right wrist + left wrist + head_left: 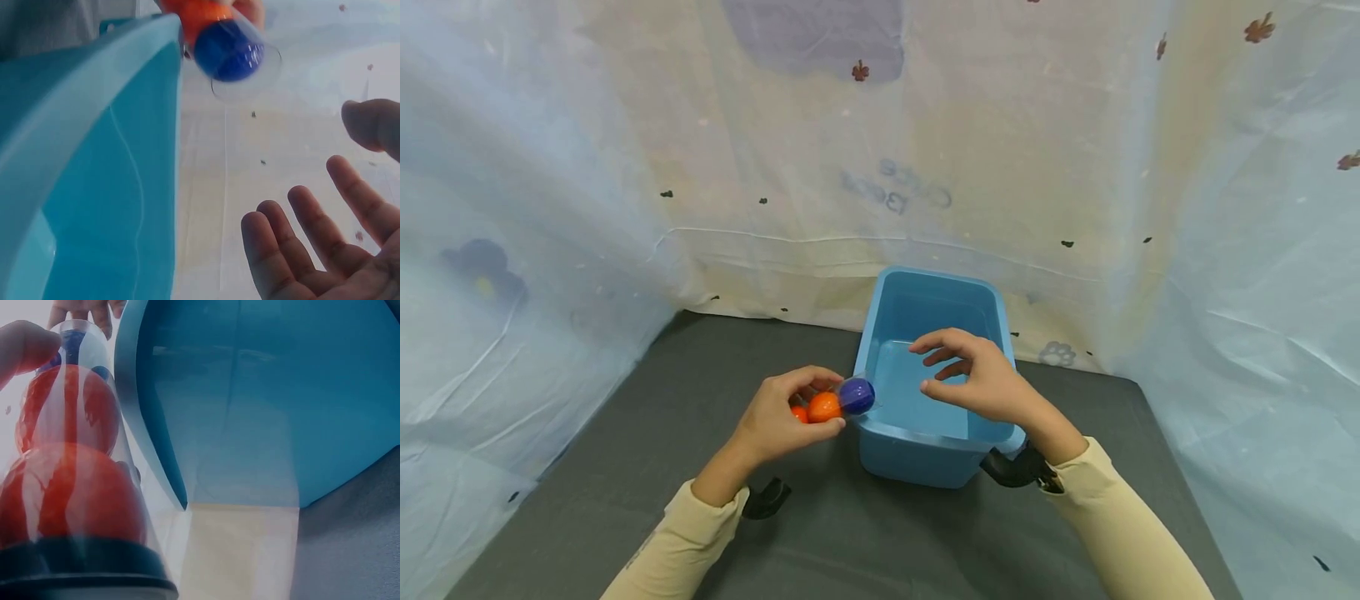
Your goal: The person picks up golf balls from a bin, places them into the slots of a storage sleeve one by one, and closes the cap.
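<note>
Pale sheeting (760, 142) on three sides, purple flower print (481, 260), brown leaf prints (1259, 30), dark grey surface (677, 400)

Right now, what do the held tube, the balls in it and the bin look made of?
Clear tube: likely plastic, glossy; contents show through and its walls catch reflections. Glass not excluded.
Orange balls, blue ball: probably plastic, shiny, with bright highlights.
Blue bin: looks like moulded plastic, smooth with a soft sheen; even colour, rounded rim and corners.

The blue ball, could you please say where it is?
In the head view, the blue ball is left of centre, inside the clear tube in the left hand, beside an orange ball, near the bin.
</note>
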Motion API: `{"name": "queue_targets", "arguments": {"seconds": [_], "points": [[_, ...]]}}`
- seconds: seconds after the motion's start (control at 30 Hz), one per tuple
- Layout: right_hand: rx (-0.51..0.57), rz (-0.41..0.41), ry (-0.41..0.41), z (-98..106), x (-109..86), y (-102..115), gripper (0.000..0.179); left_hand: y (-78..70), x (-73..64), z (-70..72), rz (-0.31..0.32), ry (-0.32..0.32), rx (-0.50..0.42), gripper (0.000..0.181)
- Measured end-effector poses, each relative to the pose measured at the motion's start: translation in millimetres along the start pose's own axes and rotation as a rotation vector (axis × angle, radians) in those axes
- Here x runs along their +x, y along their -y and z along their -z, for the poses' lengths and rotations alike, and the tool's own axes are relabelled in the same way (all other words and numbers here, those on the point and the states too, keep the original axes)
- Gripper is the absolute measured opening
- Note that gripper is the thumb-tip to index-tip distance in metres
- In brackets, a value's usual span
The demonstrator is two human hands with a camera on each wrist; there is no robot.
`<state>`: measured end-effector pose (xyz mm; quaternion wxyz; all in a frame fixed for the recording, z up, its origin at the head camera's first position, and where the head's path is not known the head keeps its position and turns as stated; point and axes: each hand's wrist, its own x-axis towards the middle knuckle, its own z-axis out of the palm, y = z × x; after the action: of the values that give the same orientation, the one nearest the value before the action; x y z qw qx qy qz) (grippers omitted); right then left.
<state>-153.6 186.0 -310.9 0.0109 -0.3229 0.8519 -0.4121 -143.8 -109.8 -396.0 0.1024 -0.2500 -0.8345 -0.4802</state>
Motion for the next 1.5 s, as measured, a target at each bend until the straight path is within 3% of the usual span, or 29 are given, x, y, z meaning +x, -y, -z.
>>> {"name": "queue_targets", "arguments": {"seconds": [0.53, 0.97, 1.3, 1.5], "points": [[-0.084, -0.077, -0.097, 34, -32.3, -15, 0.042, 0.3, -5.1, 1.2, -0.006, -0.008, -0.009, 0.042], [-0.141, -0.18, -0.155, 48, -53.5, -35, 0.04, 1.5, -3.9, 1.6, -0.034, -0.052, -0.039, 0.041], [-0.215, -0.208, -0.232, 55, -75.6, -51, 0.044, 7.2, -3.3, 1.9, -0.039, -0.094, -0.045, 0.043], [-0.246, -0.241, -0.246, 57, -88.5, -67, 0.043, -9.8, -3.2, 6.3, -0.047, -0.113, -0.041, 0.042]]}}
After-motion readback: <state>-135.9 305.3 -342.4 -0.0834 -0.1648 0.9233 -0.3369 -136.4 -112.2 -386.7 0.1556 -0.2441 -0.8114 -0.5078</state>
